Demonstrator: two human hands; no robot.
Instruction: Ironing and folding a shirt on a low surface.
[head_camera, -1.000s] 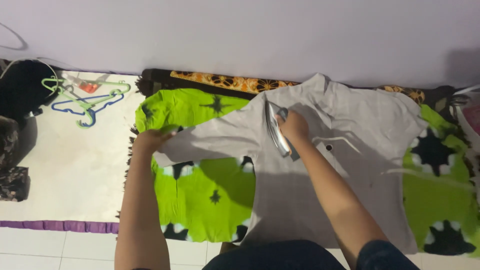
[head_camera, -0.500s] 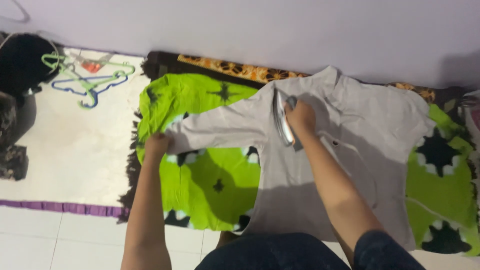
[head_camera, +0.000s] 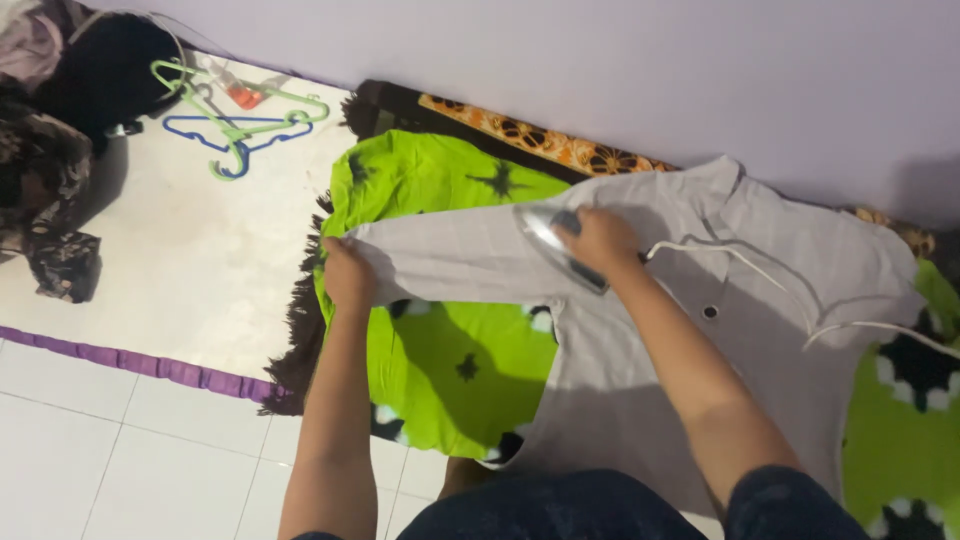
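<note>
While my left hand (head_camera: 348, 272) pinches the cuff of the grey cotton shirt (head_camera: 640, 330) at frame centre, spread over the green tie-dye cloth (head_camera: 440, 350), my right hand (head_camera: 598, 240) stays clamped on the silver iron (head_camera: 552, 238) on its sleeve

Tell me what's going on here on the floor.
A person is ironing a grey shirt spread over a green cloth on the floor. The right hand grips the iron, which sits at the base of the sleeve. The left hand holds the sleeve's cuff end, pulling it flat. The iron's cord trails across the shirt. Plastic hangers lie off to the left.
</note>
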